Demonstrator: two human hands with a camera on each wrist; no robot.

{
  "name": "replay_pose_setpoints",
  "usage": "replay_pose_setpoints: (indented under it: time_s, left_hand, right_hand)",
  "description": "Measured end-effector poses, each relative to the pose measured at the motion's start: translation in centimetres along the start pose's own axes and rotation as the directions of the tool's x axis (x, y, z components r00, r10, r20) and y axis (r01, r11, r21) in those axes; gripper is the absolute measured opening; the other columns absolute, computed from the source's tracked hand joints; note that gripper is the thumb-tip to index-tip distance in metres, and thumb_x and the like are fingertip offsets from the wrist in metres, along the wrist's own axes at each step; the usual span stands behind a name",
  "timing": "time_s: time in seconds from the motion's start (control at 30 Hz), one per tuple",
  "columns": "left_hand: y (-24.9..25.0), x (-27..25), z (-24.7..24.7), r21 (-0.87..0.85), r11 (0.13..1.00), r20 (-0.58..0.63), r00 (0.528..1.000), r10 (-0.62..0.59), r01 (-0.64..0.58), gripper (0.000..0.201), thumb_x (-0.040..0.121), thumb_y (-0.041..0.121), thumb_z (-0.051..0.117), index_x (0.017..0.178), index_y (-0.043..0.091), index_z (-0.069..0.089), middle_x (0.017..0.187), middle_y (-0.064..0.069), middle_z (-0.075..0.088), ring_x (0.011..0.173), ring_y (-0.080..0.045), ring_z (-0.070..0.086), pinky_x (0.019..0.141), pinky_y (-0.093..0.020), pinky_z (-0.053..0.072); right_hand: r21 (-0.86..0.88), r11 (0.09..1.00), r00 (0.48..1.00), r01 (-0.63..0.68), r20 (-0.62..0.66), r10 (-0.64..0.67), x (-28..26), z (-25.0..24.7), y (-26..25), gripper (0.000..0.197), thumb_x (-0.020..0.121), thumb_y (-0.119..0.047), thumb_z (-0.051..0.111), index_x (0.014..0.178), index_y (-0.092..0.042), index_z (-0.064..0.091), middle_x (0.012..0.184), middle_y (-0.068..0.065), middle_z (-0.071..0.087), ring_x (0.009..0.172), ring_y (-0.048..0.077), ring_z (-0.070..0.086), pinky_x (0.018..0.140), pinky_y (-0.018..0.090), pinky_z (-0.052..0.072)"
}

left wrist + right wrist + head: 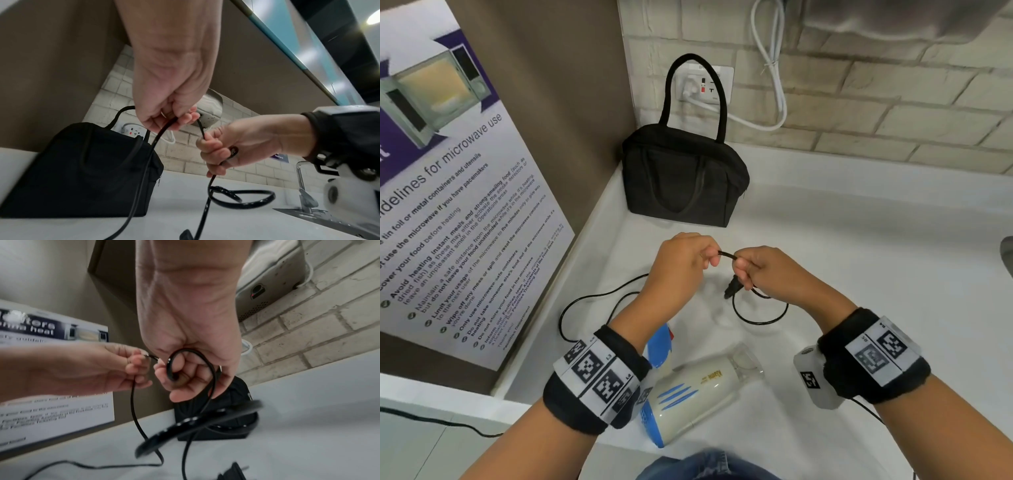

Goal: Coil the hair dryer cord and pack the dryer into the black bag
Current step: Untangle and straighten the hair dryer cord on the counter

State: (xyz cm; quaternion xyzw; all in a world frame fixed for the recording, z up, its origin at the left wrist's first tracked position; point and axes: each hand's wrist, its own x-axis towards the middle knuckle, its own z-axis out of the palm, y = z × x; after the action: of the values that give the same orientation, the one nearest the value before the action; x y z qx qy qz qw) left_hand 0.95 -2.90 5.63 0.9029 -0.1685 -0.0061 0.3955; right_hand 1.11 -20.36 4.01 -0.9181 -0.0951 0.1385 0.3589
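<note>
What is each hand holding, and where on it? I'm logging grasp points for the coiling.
Both grip the black cord: left hand on the free run, right hand on a small loop near the plug.

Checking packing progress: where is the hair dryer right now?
In the head view the hair dryer lies on its side on the white counter, near its front edge, below and between the wrists, well short of the black bag in the back corner.
</note>
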Motion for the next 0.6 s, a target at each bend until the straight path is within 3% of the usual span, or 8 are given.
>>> replay_pose_setpoints:
  time_s: [0.07, 0.17, 0.3, 0.47, 0.6]
  left_hand:
    - [-0.3, -0.2, -0.1, -0.018, 1.0, -0.015, 1.0, -0.007, 0.006, 0.03, 0.083, -0.008, 0.043, 0.07, 0.015, 0.057, 0.07, 0.004, 0.047, 0.067, -0.008, 0.044, 0.06, -0.007, 0.035]
    - [-0.7, -0.6, -0.4, -0.051, 0.999, -0.062, 0.998, -0.004, 0.0, 0.032, 0.085, -0.008, 0.043, 0.067, 0.016, 0.055, 0.066, 0.009, 0.046, 0.065, -0.004, 0.045, 0.062, -0.006, 0.036]
    - [-1.1, -1.1, -1.2, -0.132, 0.991, -0.118, 0.992, -0.041, 0.025, 0.043, 0.087, -0.008, 0.041, 0.062, 0.025, 0.052, 0.067, 0.009, 0.048, 0.064, -0.005, 0.047, 0.059, -0.004, 0.037]
    - [-1.4, -1.5, -3.0, -0.209, 0.977, -0.203, 0.976, -0.079, 0.036, 0.033, 0.092, -0.004, 0.039, 0.072, 0.014, 0.058, 0.069, 0.006, 0.051, 0.065, -0.006, 0.047, 0.059, -0.003, 0.038]
    - [-2.5, -1.7, -3.7, -0.22, 0.974, -0.231, 0.967, -0.111, 0.059, 0.038, 0.094, 0.001, 0.04, 0.065, 0.02, 0.056, 0.065, 0.007, 0.05, 0.06, -0.002, 0.047, 0.057, -0.003, 0.035]
  right_hand:
    - [-0.018, 1.0, 1.0, -0.005, 0.008, 0.005, 0.2, 0.6, 0.4, 0.037, 0.092, -0.009, 0.039, 0.059, -0.023, 0.047, 0.058, -0.009, 0.053, 0.06, 0.006, 0.049, 0.068, 0.025, 0.04]
    - [-0.084, 0.996, 1.0, -0.007, -0.007, 0.006, 0.6, 1.5, 0.5, 0.035, 0.092, -0.013, 0.041, 0.06, -0.025, 0.046, 0.064, -0.008, 0.053, 0.066, 0.015, 0.05, 0.072, 0.031, 0.041]
    - [-0.17, 0.986, 1.0, -0.003, -0.014, 0.001, 0.6, 2.2, 0.9, 0.034, 0.09, -0.007, 0.041, 0.061, -0.025, 0.042, 0.065, -0.01, 0.049, 0.074, 0.02, 0.051, 0.081, 0.032, 0.04]
    - [-0.064, 0.997, 0.999, -0.049, -0.014, 0.048, 0.9, 2.5, 2.5, 0.037, 0.087, 0.0, 0.038, 0.058, -0.024, 0.037, 0.062, -0.007, 0.043, 0.06, 0.01, 0.039, 0.061, 0.024, 0.033]
    - [-0.058, 0.997, 0.998, -0.059, -0.019, 0.058, 0.8, 2.6, 3.6, 0.037, 0.09, -0.004, 0.037, 0.059, -0.022, 0.036, 0.064, -0.002, 0.042, 0.06, 0.011, 0.036, 0.059, 0.024, 0.03]
